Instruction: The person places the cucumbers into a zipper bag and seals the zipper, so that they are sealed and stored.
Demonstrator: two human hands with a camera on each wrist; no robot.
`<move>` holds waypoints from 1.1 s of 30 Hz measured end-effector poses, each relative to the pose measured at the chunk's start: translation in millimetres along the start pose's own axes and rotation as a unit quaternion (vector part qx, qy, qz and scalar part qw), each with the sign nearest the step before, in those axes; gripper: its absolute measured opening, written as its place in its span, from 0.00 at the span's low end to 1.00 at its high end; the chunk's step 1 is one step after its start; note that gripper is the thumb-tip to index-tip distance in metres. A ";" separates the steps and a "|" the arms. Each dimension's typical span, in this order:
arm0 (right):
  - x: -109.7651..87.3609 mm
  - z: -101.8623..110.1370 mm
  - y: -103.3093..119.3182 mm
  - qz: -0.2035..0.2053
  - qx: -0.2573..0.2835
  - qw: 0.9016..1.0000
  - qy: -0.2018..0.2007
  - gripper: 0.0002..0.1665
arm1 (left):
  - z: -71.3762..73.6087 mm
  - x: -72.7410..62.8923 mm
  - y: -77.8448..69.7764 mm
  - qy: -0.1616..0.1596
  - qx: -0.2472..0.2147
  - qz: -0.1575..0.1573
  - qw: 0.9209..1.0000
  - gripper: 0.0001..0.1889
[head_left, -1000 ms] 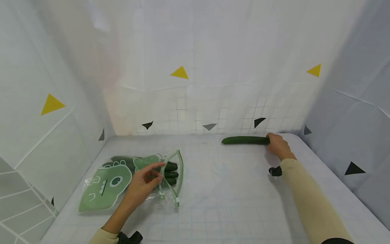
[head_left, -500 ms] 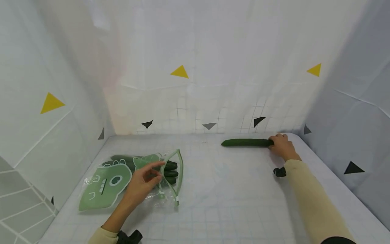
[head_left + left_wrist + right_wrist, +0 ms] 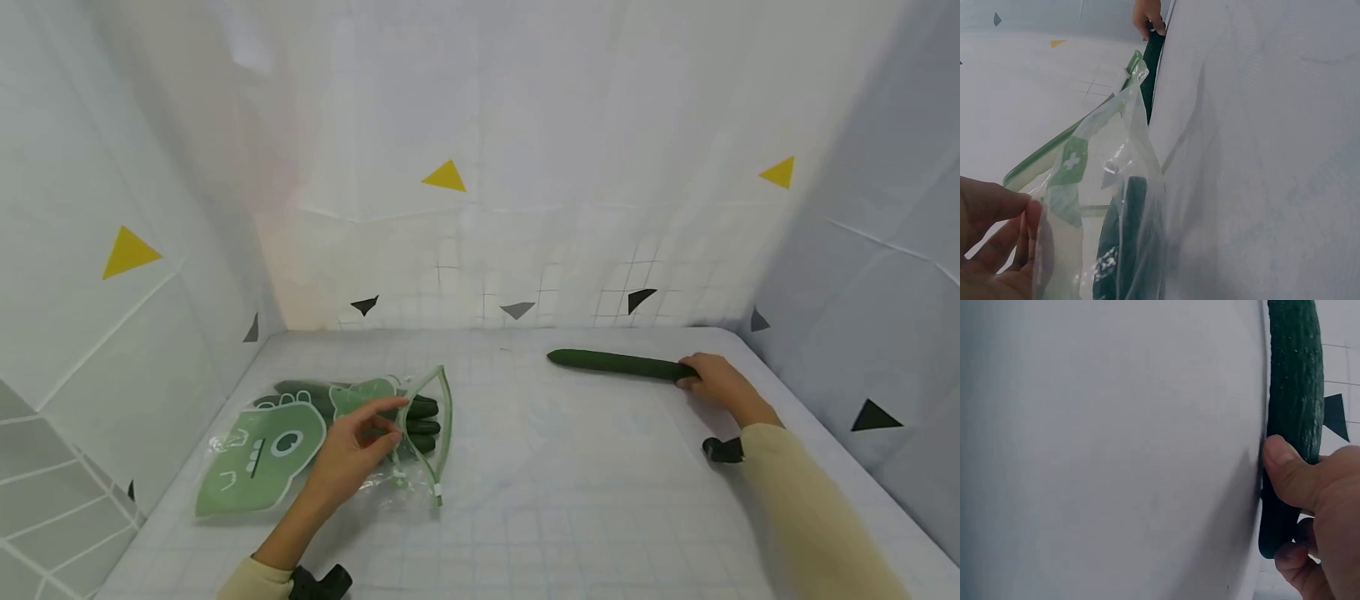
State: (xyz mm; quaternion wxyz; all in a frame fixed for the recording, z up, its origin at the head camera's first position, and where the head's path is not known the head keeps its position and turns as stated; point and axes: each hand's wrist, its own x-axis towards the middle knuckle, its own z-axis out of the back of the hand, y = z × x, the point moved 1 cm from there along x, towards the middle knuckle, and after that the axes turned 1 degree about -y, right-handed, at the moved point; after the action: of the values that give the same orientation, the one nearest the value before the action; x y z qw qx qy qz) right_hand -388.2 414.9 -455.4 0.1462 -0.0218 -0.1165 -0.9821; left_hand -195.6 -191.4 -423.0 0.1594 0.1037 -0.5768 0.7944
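Observation:
In the head view a long dark green cucumber lies at the back right of the table, its right end gripped by my right hand. The right wrist view shows thumb and fingers round the cucumber near its end. At the left lies a clear zip bag printed with a green cartoon face. Several cucumbers sit inside, their ends toward the bag's spread mouth on the right. My left hand pinches the bag's edge by the mouth; the left wrist view shows thumb and fingertip on the plastic.
A white cloth-covered table with a faint grid carries everything. White sheets form a back wall and side walls, marked with yellow and black triangles. Bare tabletop lies between the bag and the held cucumber.
My right hand has shifted right and toward me with the cucumber, whose right end has swung nearer, so it now lies slanted. The left hand and bag have stayed put.

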 end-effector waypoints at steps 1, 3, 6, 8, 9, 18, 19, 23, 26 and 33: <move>-3.2 -0.2 -0.1 0.003 0.004 1.000 -0.002 0.25 | -0.2 -0.1 -0.6 0.000 0.000 0.003 1.000 0.24; -8.8 -1.6 -0.9 0.009 0.013 1.000 -0.009 0.26 | -0.6 -0.1 -0.4 0.000 -0.002 0.008 1.000 0.24; -16.6 -2.6 0.3 0.015 0.025 0.999 -0.025 0.26 | -0.8 -0.3 -0.2 -0.001 0.000 0.012 1.000 0.24; -21.5 -2.2 3.7 0.022 0.032 0.999 -0.038 0.26 | -0.6 -0.3 -0.1 -0.001 0.001 0.010 1.000 0.24; -23.7 -1.9 5.6 0.027 0.035 0.998 -0.044 0.26 | -0.4 -0.2 0.0 -0.002 0.001 0.009 1.000 0.24; -36.1 4.0 30.2 0.030 0.053 0.996 -0.069 0.21 | -0.8 -0.6 -0.1 -0.001 -0.004 0.004 1.000 0.24; -36.9 4.7 34.0 0.028 0.054 0.996 -0.071 0.21 | -0.8 -0.7 -0.1 -0.001 -0.004 0.003 1.000 0.24; -40.2 8.4 51.8 0.024 0.066 0.994 -0.080 0.21 | -0.3 -0.8 -0.7 -0.003 0.001 -0.001 1.000 0.23; -43.0 12.0 66.8 0.037 0.073 0.992 -0.094 0.20 | -0.1 -0.4 -1.0 -0.002 0.002 -0.004 1.000 0.24; -49.9 15.0 97.6 0.069 0.092 0.987 -0.111 0.18 | -0.7 0.5 -0.8 -0.003 0.001 -0.001 1.000 0.24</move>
State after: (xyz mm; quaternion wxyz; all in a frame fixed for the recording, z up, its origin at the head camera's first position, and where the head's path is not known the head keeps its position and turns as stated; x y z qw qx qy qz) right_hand -311.8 341.7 -422.9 0.2010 -0.1250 -0.2200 -0.9463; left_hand -195.7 -190.4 -422.4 0.1582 0.1067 -0.5768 0.7943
